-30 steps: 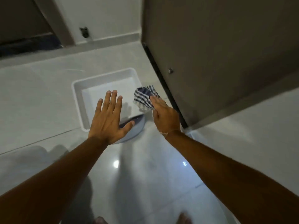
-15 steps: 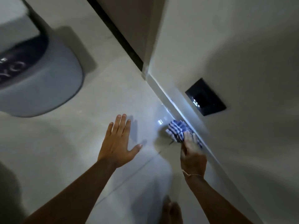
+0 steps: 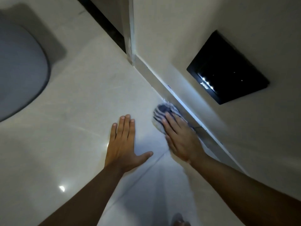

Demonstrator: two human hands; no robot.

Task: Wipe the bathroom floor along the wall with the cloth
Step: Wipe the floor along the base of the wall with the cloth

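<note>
Step in hand: the wipe itself, right at the foot of the wall; I'd say the pass is under way rather than finished, with plenty of wall edge left ahead
Right hand (image 3: 180, 137): flat, fingers stretched out, palm pressing down on the cloth; it pins it rather than gripping it in a fist
Cloth (image 3: 160, 114): blue-and-white checked, bunched up, poking out past the fingertips; it sits on the floor tile (image 3: 91, 88) and touches the skirting (image 3: 164, 88) where floor meets wall (image 3: 179, 38)
Left hand (image 3: 123, 144): open and empty, fingers together, thumb splayed, spread over the tile just beside the right one; from here I can't tell whether it bears weight or hovers
Nearby: a grout line (image 3: 156, 159) runs between the two wrists; a black wall panel (image 3: 228, 67) with small lights hangs above the cloth; a grey rounded object (image 3: 21, 74) lies well apart to the left, too cropped for me to name; the door frame corner (image 3: 130, 38) stands ahead along the skirting
Next move calls for: steady downward pressure and a slide along the skirting, cloth kept tight into the joint so the edge strip isn't skipped
Watch for: the bunched cloth rolling out from under the fingers, or knuckles scraping the skirting
</note>
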